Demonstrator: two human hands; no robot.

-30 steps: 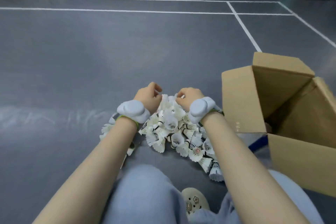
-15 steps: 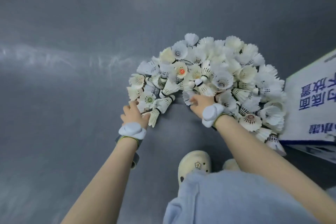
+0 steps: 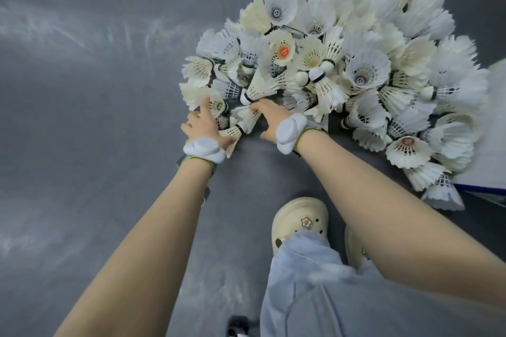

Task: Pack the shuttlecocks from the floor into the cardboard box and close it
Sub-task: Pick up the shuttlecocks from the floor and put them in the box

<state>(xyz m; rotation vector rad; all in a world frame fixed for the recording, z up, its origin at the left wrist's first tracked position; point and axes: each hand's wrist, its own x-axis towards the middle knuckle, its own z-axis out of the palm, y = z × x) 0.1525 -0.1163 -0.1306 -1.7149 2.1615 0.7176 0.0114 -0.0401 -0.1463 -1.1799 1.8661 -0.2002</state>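
Shuttlecocks: a large heap of white and cream feather shuttlecocks (image 3: pixel 339 68) is lying on the grey floor (image 3: pixel 82 90), filling the upper right of the frame; they are piled on one another, pointing every way, some showing open skirts, some showing cork tips.
Marked shuttlecock: one with a red round sticker inside its skirt (image 3: pixel 284 52) is sitting near the top centre of the heap.
Left hand: the left hand (image 3: pixel 202 128) is reaching into the heap's lower left edge in the centre of the frame; its fingers are spreading apart and fairly straight, fingertips touching the nearest shuttlecocks, nothing clamped.
Right hand: the right hand (image 3: pixel 269 117) is lying just beside the left, palm down, fingers stretching forward and slightly apart, pressing onto shuttlecocks at the heap's near edge; the fingertips are partly hiding under feathers.
Wrist bands: each wrist is wearing a pale padded band, left (image 3: pixel 204 149) and right (image 3: pixel 290 131).
Cardboard box: only a pale, blue-edged side of the cardboard box (image 3: pixel 492 172) is showing at the right edge of the frame, touching the heap.
Feet: a cream clog (image 3: pixel 299 219) with a flower charm is standing at lower centre, below the hands, under a light blue trouser leg (image 3: pixel 306 282).
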